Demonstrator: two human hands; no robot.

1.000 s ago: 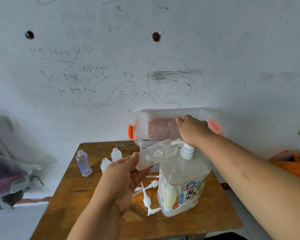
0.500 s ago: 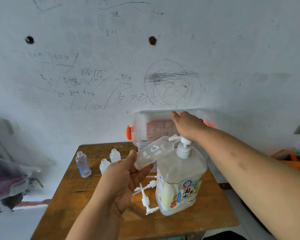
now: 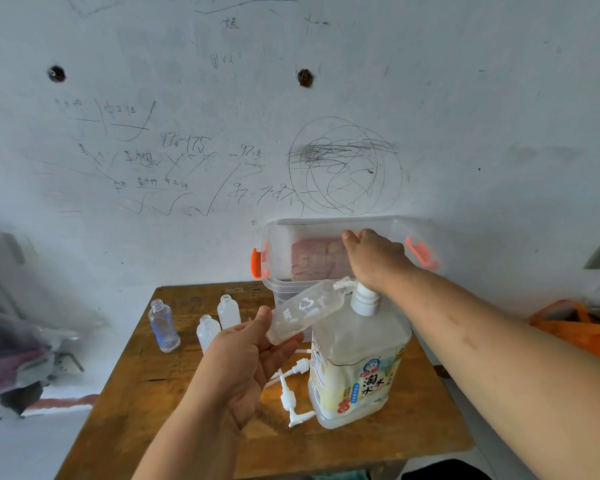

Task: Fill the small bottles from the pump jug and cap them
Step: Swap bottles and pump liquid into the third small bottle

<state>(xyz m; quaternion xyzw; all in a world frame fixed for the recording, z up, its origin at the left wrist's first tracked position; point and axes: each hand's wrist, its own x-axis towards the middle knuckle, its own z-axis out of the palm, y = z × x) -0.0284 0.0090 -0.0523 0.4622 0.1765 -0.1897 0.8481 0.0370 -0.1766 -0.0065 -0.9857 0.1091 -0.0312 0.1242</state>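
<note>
A large clear pump jug (image 3: 357, 362) with a yellow label stands on the wooden table (image 3: 153, 403). My right hand (image 3: 374, 258) presses down on its white pump head (image 3: 364, 299); how its fingers lie is hidden under the hand. My left hand (image 3: 246, 362) holds a small clear bottle (image 3: 305, 315) tilted, mouth at the pump's nozzle. Three more small uncapped bottles stand at the table's back left: one clear (image 3: 163, 327), two frosted (image 3: 208, 332) (image 3: 228, 310). Loose white pump caps (image 3: 291, 396) lie beside the jug.
A clear plastic storage box (image 3: 326, 258) with orange latches stands at the table's back against the scribbled wall. An orange bag (image 3: 575, 327) lies to the right. Dark clutter sits on the floor at the left.
My right hand went down and came up a little with the pump head. The small bottle stays at the nozzle in my left hand.
</note>
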